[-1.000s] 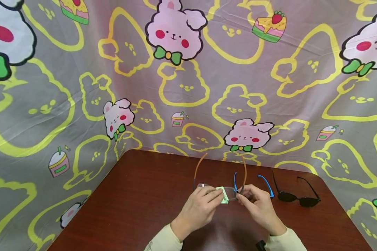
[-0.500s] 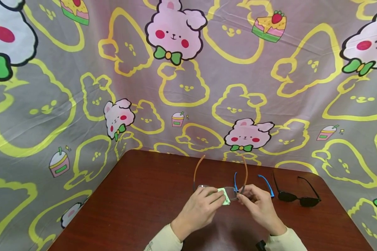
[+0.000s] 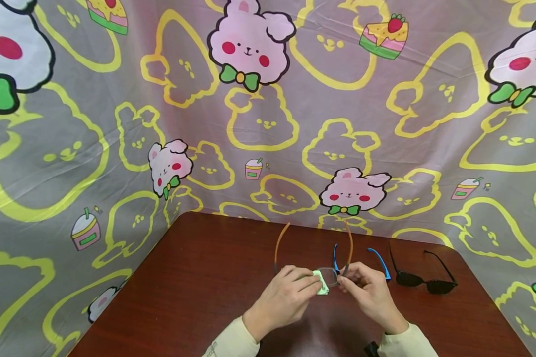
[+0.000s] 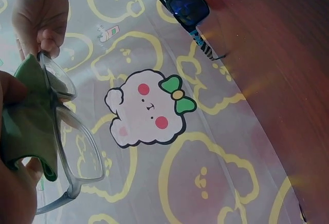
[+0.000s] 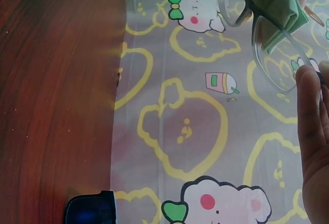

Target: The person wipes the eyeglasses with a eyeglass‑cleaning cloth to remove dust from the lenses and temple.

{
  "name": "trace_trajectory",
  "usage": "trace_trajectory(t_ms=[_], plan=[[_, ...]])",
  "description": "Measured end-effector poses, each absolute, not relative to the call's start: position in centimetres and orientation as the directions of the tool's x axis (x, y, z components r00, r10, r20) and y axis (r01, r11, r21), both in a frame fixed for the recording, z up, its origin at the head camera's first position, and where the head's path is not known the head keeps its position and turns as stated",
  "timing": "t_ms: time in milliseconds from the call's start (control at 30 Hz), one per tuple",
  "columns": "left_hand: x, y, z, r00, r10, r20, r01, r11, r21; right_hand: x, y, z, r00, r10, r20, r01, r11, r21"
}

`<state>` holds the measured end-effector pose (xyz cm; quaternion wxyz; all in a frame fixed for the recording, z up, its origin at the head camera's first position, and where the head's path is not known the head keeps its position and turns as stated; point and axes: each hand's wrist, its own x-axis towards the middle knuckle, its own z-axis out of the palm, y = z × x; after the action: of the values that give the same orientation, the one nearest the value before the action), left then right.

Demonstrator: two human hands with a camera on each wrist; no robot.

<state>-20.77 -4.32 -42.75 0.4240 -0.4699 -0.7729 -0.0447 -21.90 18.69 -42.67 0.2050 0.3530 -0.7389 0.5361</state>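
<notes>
Clear-rimmed eyeglasses with brown temple tips (image 3: 351, 245) are held up over the table, temples spread and pointing away. My right hand (image 3: 369, 293) pinches them near the right hinge with thumb and fingers. A light green folded cloth (image 3: 320, 282) is gripped in my left hand (image 3: 287, 293), which covers the left lens in the head view. In the left wrist view the cloth (image 4: 31, 116) lies against the bridge and rim, and the lens (image 4: 79, 147) nearest the camera shows bare. The right wrist view shows the cloth (image 5: 272, 13) behind the frame, beside my right thumb (image 5: 310, 100).
Blue-framed glasses (image 3: 387, 271) rest on the brown table (image 3: 205, 277) just behind my right hand. Black sunglasses (image 3: 442, 286) with temples unfolded lie farther right. A patterned cloth curtain (image 3: 268, 163) encloses the table's back and sides.
My left hand and the cloth have shifted slightly right and nearer. The eyeglasses' temple tips have tilted a little lower. My right hand keeps its place at the hinge.
</notes>
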Motion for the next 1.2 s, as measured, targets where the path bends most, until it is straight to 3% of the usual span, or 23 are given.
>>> trace_trajectory(t_ms=[433, 933, 1200], plan=[[-20.7, -4.1, -42.6, -0.175, 0.697, 0.696, 0.762, 0.543, -0.352, -21.6, 18.5, -42.3, -0.638, -0.324, 0.698, -0.76, 0.123, -0.638], [-20.3, -3.7, -42.5, -0.189, 0.699, 0.69, 0.77, 0.541, -0.338, -20.2, 17.7, -40.5, -0.668, -0.325, 0.669, -0.735, 0.15, -0.661], [-20.3, -3.4, -42.3, -0.169, 0.71, 0.684, 0.775, 0.524, -0.353, -21.4, 18.4, -42.5, -0.651, -0.336, 0.68, -0.73, 0.032, -0.683]])
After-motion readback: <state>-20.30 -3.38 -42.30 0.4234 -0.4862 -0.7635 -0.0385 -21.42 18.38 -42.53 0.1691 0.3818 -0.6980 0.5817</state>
